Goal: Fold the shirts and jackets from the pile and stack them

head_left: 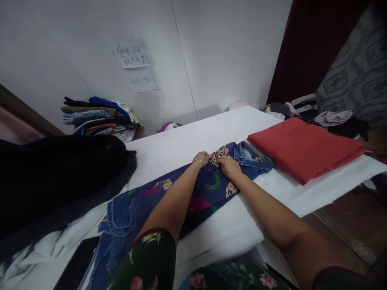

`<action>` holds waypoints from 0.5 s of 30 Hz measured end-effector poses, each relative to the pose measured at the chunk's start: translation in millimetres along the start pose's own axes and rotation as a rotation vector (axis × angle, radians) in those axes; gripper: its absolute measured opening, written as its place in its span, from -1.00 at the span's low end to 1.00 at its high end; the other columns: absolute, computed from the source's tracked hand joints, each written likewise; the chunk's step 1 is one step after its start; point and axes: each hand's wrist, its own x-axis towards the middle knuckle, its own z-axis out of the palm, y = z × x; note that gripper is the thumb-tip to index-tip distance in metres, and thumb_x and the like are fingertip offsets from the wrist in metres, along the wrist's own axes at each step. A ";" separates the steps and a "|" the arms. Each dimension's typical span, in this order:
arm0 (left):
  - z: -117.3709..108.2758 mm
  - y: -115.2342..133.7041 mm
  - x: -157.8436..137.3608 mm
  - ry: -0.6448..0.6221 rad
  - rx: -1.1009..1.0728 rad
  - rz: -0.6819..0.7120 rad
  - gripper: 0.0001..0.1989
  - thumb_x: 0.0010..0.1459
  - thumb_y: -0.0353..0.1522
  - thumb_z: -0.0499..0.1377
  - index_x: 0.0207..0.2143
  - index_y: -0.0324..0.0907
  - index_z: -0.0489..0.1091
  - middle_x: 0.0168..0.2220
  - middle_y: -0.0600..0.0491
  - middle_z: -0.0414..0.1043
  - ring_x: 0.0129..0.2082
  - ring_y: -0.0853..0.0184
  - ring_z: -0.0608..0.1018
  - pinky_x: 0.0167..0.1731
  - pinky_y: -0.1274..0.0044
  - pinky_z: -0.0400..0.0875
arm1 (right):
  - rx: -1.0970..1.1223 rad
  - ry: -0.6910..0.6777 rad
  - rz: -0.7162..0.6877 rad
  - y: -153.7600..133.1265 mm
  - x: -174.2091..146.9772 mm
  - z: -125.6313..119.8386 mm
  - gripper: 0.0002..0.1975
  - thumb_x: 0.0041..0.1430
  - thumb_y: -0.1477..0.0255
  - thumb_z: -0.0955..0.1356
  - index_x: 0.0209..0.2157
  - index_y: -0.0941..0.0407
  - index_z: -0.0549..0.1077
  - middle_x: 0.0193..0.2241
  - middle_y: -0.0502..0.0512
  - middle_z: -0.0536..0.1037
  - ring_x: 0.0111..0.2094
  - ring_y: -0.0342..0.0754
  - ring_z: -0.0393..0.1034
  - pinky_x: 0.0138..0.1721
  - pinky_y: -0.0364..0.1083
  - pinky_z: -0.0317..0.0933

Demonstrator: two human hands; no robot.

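Note:
A long patterned denim jacket lies across the white tabletop, its blue collar at the right and its denim hem at the left. Dark blue cloth with tan, green and magenta prints makes up its middle. My left hand, with a bracelet at the wrist, is closed on the jacket's far side. Close beside it, my right hand has its fingers curled on the printed cloth just below the collar. The fingertips of both hands are partly hidden. My left forearm covers part of the jacket.
To the right lies a folded red cloth on the white tabletop. Black garments are heaped at the left. Behind them stands a stack of folded clothes. More clothes lie at the far right, and two paper notes hang on the wall.

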 end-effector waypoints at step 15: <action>-7.8 3.8 -49.0 0.157 0.111 0.243 -0.72 0.26 -0.31 -0.02 -0.16 -0.14 0.46 -0.07 -0.03 0.47 -0.01 0.29 0.44 0.02 0.49 0.25 | -0.050 -0.020 -0.002 -3.0 -7.2 -1.9 -0.66 0.16 0.57 0.20 -0.17 0.07 0.53 -0.16 0.19 0.48 -0.09 0.05 0.33 -0.15 -0.07 0.21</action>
